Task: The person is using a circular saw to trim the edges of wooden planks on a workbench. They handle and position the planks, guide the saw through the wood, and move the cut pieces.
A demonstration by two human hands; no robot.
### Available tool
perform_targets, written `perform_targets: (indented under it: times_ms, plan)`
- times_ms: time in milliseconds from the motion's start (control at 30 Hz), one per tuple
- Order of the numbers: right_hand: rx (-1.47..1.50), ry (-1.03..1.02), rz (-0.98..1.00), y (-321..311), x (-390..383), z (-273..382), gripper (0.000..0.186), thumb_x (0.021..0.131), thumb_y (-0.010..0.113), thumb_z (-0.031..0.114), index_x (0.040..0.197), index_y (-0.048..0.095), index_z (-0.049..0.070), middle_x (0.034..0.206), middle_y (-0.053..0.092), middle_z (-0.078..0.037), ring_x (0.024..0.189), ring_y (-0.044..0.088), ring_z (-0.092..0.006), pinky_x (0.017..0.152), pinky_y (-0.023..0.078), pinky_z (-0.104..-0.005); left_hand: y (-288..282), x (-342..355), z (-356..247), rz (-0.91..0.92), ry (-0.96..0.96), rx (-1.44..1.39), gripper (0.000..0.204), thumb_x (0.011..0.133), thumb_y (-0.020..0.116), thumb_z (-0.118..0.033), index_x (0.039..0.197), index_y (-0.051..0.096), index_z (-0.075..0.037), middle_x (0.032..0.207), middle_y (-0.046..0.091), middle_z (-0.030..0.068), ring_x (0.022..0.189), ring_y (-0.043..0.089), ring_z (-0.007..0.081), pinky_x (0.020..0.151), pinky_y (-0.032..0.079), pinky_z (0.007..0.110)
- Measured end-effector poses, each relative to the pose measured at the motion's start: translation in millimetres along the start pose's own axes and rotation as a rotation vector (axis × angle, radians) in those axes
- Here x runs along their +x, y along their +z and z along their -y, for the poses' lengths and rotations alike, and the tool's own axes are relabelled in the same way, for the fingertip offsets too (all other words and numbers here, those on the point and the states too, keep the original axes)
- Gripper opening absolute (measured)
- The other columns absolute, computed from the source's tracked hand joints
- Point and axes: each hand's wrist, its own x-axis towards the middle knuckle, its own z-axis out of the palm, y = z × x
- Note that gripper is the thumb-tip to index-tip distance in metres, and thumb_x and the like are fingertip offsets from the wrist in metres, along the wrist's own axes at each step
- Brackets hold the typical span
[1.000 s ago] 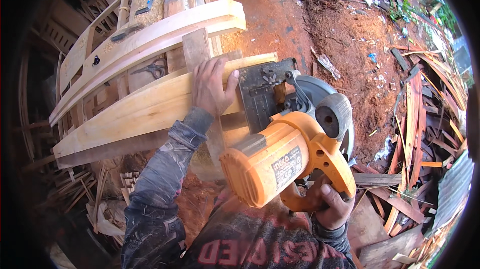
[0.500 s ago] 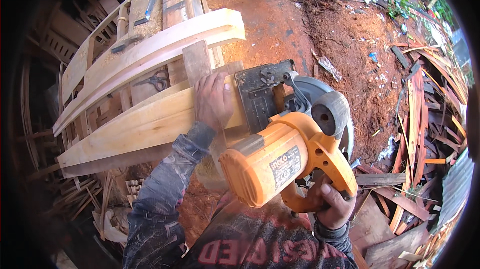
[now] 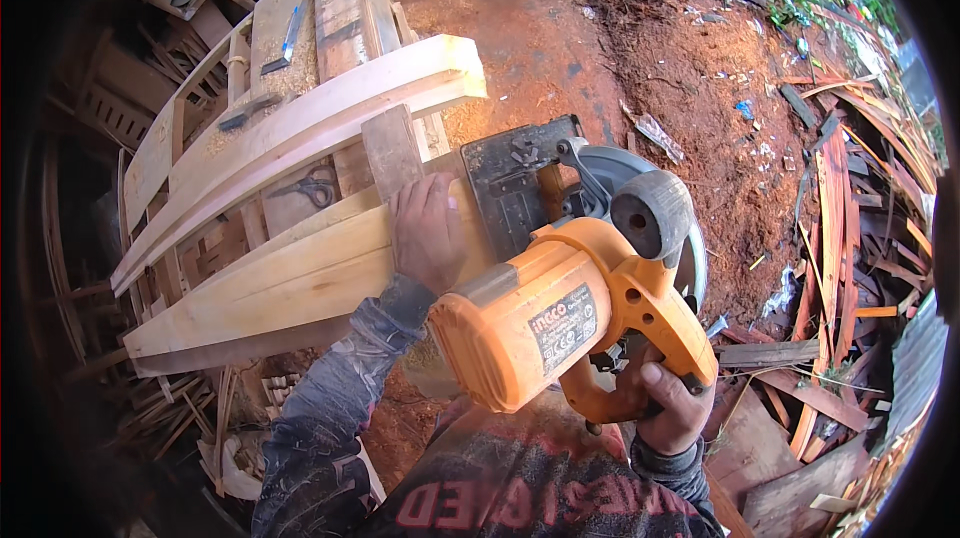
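My right hand (image 3: 676,404) is wrapped round the rear handle of an orange circular saw (image 3: 490,333). The saw's dark base plate (image 3: 505,193) sits at the right end of a pale wooden board (image 3: 300,283), and its grey blade guard (image 3: 688,283) faces right. Across that board, just left of the base plate, lies my left hand (image 3: 430,230), its fingers bent over the wood and gripping it. Whether the blade touches the wood is hidden by the saw body. A short wood block (image 3: 391,150) stands beyond my left fingertips.
Curved pale planks (image 3: 300,123) lie on the frame beyond the board. Scissors (image 3: 315,188), a hammer (image 3: 248,112) and a blue-handled tool (image 3: 288,41) rest there. Reddish sawdust-strewn ground (image 3: 690,88) stretches to the right, with scrap wood (image 3: 835,258) heaped along the far right.
The board, my left hand and the planks sit slightly lower in the picture. The saw has shifted slightly left in the picture; both hands keep their hold.
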Motion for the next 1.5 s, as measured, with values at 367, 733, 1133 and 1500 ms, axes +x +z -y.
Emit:
perform_targets:
  times_ms: [367, 733, 1133, 1500]
  plan:
    - [-0.013, 0.005, 0.011, 6, 9, 4, 0.033, 0.085, 0.071, 0.012, 0.108, 0.064, -0.01, 0.07, 0.064, -0.005, 0.055, 0.055, -0.0109, 0.051, 0.041, -0.0258, 2, 1, 4, -0.021, 0.034, -0.017, 0.032, 0.095, 0.048, -0.012, 0.122, 0.061, 0.001, 0.113, 0.063, 0.0178, 0.108, 0.057, 0.0365, 0.098, 0.041, 0.048]
    - [-0.035, -0.013, 0.017, 13, 20, 7, 0.027, 0.083, 0.07, 0.011, 0.102, 0.067, -0.009, 0.073, 0.065, -0.005, 0.059, 0.057, -0.0113, 0.056, 0.043, -0.0256, 5, 0, 8, -0.024, 0.031, -0.011, 0.031, 0.097, 0.049, -0.012, 0.123, 0.062, 0.0, 0.116, 0.063, 0.0192, 0.107, 0.058, 0.0381, 0.097, 0.044, 0.048]
    - [-0.012, -0.004, -0.005, 20, 25, 9, 0.025, 0.084, 0.071, 0.012, 0.1, 0.068, -0.008, 0.072, 0.066, -0.005, 0.058, 0.057, -0.0106, 0.055, 0.043, -0.025, 17, -2, 18, -0.089, 0.067, 0.013, 0.029, 0.1, 0.051, -0.018, 0.123, 0.063, -0.005, 0.114, 0.064, 0.0165, 0.107, 0.059, 0.037, 0.096, 0.045, 0.05]
    - [0.009, -0.017, 0.037, 22, 35, 7, 0.026, 0.082, 0.069, 0.01, 0.102, 0.068, -0.008, 0.071, 0.065, -0.005, 0.057, 0.057, -0.011, 0.054, 0.042, -0.0253, 8, -11, 13, -0.098, -0.025, -0.095, 0.037, 0.099, 0.054, -0.013, 0.135, 0.054, -0.004, 0.135, 0.049, 0.0216, 0.126, 0.05, 0.0388, 0.112, 0.04, 0.049]
